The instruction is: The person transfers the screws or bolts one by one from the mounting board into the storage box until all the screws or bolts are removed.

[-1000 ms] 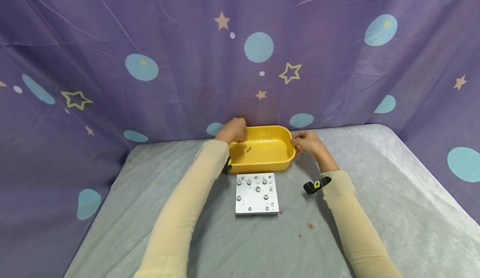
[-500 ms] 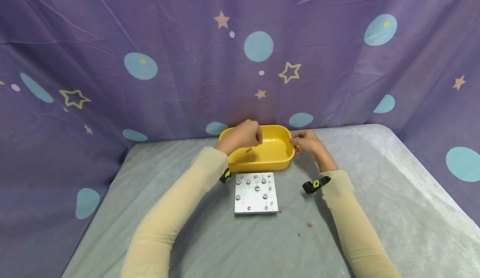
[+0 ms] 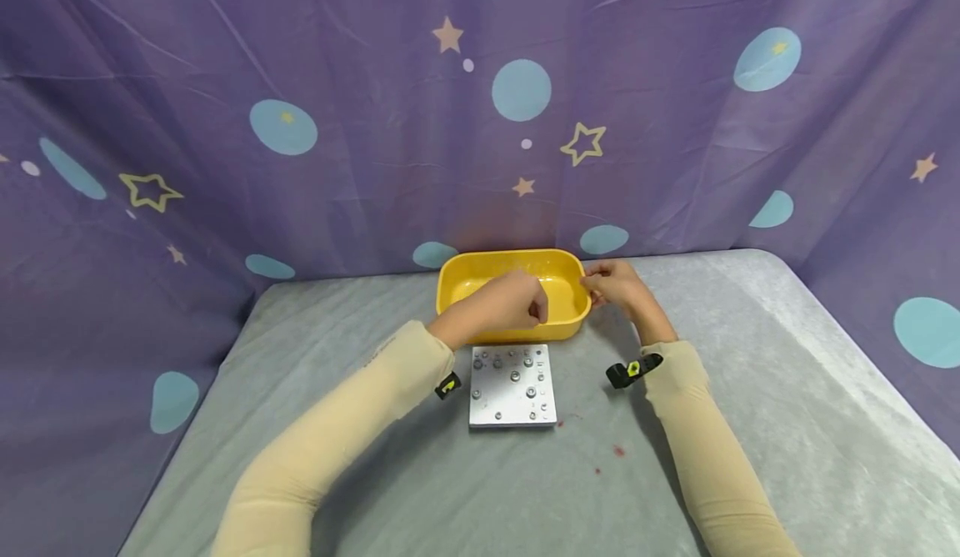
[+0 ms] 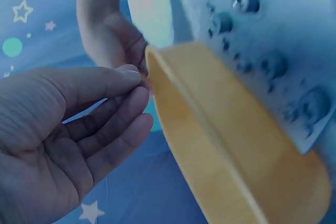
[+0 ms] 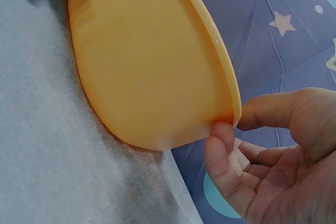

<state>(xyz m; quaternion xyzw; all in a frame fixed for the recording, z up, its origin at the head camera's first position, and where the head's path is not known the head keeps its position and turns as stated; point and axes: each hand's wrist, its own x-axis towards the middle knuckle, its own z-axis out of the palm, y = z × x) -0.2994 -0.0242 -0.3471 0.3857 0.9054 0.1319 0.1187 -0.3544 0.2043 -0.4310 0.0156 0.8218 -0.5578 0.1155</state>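
Note:
In the head view my left hand (image 3: 513,300) is over the front part of the yellow tray (image 3: 454,277), fingers bent down. The left wrist view shows this hand (image 4: 68,129) with thumb and index tips together; whether something small is between them cannot be told. At the tray's right end, my right hand (image 3: 622,287) pinches the rim; close up, the thumb and fingers of this hand (image 5: 286,156) grip the tray wall (image 5: 142,61) from both sides. A silver square plate (image 3: 498,403) with several screws in it lies in front of the tray.
Grey cloth (image 3: 787,390) covers the table, with small red marks (image 3: 618,451) right of the plate. Behind the table hangs a purple curtain (image 3: 375,82) with stars and dots, close to the tray's back edge.
From the tray's left end, my left hand has moved right and toward the front, now covering the small screw seen in the tray before. My right hand has stayed on the rim.

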